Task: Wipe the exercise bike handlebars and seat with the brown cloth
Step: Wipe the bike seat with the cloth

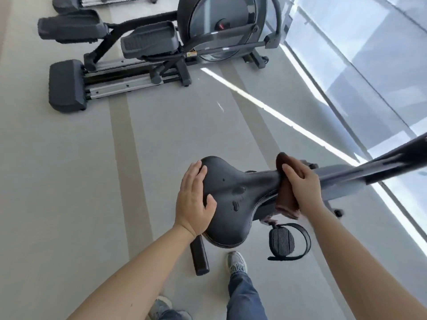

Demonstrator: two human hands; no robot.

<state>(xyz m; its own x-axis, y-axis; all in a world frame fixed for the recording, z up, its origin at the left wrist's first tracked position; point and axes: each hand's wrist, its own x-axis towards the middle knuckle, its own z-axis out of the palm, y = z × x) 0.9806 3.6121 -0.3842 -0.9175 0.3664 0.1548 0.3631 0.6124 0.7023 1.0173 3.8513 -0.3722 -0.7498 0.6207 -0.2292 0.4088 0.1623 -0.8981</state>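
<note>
While the seat point(231, 192) is wiped: right hand point(305, 188) grips brown cloth point(285, 197) round its nose.
Left hand point(194, 202): flat on the wide end.
Risk: cloth slips off, dark spots point(236, 205) stay.

We are in a gym or fitness room: an elliptical trainer point(150, 49) stands far left with a second machine point(97, 1) behind it. Near us is an exercise bike point(342, 181) with black seat point(231, 195) and strapped pedal point(283, 242), on grey striped floor point(69, 158) beside tall windows point(369, 54).
</note>
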